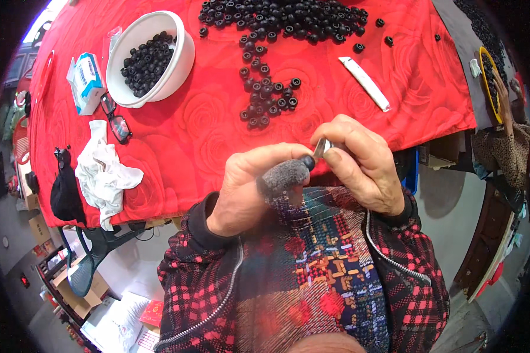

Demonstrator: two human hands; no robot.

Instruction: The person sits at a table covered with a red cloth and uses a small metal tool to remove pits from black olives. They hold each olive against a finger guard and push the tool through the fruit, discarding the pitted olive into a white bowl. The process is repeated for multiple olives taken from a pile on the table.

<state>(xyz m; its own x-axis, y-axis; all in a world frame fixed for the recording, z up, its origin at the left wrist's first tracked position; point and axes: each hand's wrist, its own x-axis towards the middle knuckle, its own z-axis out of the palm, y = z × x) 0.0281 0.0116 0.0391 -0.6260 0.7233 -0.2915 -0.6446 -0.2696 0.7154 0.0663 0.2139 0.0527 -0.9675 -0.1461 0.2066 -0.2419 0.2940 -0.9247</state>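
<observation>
My left hand (234,187) pinches a small round black part (307,162) in front of my chest, near the table's front edge. Over one of its fingers sits a grey fuzzy cover (284,178). Between the thumb and fingers of my right hand (362,167) is a short metal blade (320,148), its tip close to the black part; whether they touch I cannot tell. Beyond my hands, several similar black parts (265,88) lie loose in a strip, leading back to a large pile (294,17).
A white bowl (185,62) holding black parts stands back left, beside a blue-and-white tissue pack (87,79), glasses (121,127), a white cloth (103,167) and a black cloth item (66,191). A white packet (364,83) lies right. Far right, another person's hand (500,88) reaches to a yellow-rimmed basket (487,76).
</observation>
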